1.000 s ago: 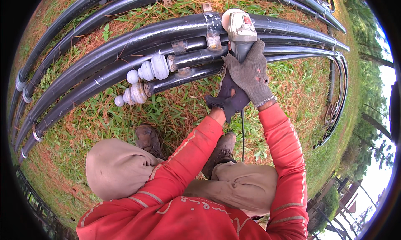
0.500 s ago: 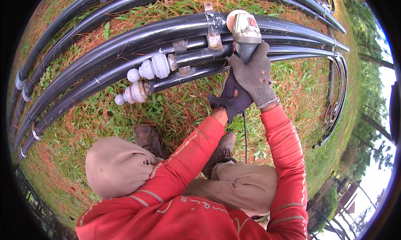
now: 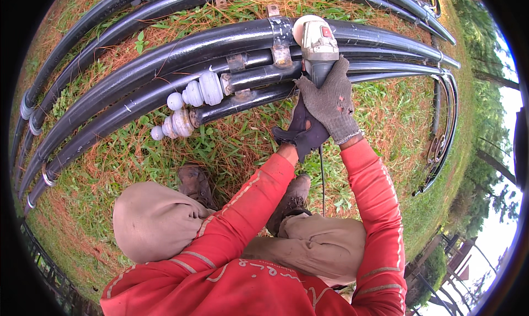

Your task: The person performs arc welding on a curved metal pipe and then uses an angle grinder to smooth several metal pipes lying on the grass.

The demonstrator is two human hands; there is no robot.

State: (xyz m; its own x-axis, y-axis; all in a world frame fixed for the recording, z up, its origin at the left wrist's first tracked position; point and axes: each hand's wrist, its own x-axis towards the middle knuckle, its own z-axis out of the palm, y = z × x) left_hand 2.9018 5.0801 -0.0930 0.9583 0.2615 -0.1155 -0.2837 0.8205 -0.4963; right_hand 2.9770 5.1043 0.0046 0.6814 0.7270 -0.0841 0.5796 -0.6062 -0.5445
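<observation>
An angle grinder (image 3: 319,47) with a pale round disc (image 3: 306,27) lies across the thick black pole (image 3: 231,36), its disc against the pole just right of a metal bracket (image 3: 282,41). Wrapped over the grinder's dark body is my right hand (image 3: 332,98), in a worn grey knit glove with small holes. My left hand (image 3: 303,127), in a torn dark glove, is closed beneath the right one on the grinder's rear part; its fingertips are mostly hidden. A black cord (image 3: 323,178) runs down from the grinder toward my legs.
Several more black poles (image 3: 165,14) lie across the grass beyond. Two pole ends near me carry ball-shaped whitish finials (image 3: 203,89). My brown boots (image 3: 292,197) and bent knees are close below. At right, black curved rods (image 3: 453,129) rest on grass, with trees behind.
The grinder and both hands have shifted slightly left along the pole, bringing the disc closer to the bracket. My grip looks the same.
</observation>
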